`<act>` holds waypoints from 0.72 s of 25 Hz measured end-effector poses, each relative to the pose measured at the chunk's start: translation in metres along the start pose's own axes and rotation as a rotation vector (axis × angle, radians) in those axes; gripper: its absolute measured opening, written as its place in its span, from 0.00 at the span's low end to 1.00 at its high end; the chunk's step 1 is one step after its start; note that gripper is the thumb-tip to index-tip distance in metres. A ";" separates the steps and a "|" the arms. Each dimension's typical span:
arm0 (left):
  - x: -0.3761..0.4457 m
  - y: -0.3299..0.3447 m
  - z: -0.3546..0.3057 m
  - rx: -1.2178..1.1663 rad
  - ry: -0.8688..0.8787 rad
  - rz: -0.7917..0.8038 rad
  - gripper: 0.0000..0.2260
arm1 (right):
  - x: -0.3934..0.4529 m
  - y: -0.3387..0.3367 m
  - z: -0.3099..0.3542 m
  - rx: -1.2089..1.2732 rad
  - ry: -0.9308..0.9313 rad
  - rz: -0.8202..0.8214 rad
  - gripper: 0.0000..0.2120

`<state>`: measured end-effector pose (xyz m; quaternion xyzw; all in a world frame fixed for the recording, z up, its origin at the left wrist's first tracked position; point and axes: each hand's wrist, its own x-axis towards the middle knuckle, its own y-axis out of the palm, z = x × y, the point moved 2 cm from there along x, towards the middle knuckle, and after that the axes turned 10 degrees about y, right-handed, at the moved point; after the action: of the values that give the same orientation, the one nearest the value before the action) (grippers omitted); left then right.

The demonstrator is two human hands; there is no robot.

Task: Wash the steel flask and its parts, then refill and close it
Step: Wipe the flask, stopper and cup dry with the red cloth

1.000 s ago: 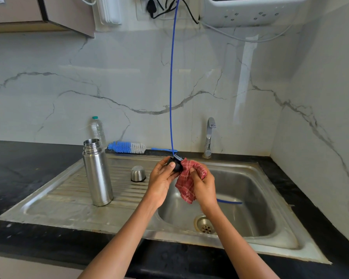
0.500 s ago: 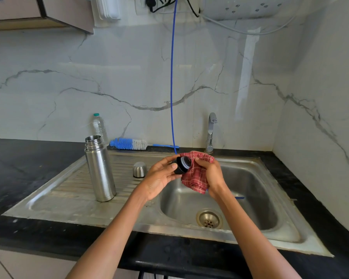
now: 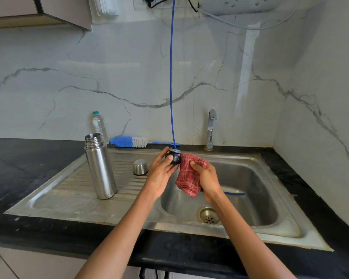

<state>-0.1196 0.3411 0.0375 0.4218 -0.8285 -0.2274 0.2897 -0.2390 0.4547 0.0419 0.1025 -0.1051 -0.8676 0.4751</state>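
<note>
The open steel flask stands upright on the ribbed drainboard at the left. Its small steel cup lid sits upside down on the drainboard to the flask's right. My left hand holds the black stopper over the basin's left edge. My right hand grips a red checked cloth that touches the stopper's right side.
The steel sink has a drain and a tap at the back. A blue hose hangs down into the basin. A blue and white bottle brush and a plastic bottle lie behind the flask. Black counter surrounds the sink.
The stopper has turned in my left hand, its opening no longer facing me. The cloth has shifted from over the stopper to its right side.
</note>
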 end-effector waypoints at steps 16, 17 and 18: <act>0.006 0.001 0.016 0.365 -0.005 0.029 0.19 | -0.006 0.011 -0.027 -0.642 -0.773 -0.152 0.24; 0.005 0.000 0.015 0.393 -0.005 0.068 0.19 | -0.005 0.010 -0.024 -0.678 -0.782 -0.175 0.25; 0.004 0.000 0.013 0.434 -0.004 0.113 0.19 | -0.003 0.009 -0.019 -0.700 -0.759 -0.191 0.26</act>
<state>-0.1295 0.3397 0.0291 0.4268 -0.8809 -0.0279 0.2027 -0.2252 0.4510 0.0265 -0.3746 0.0361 -0.8664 0.3283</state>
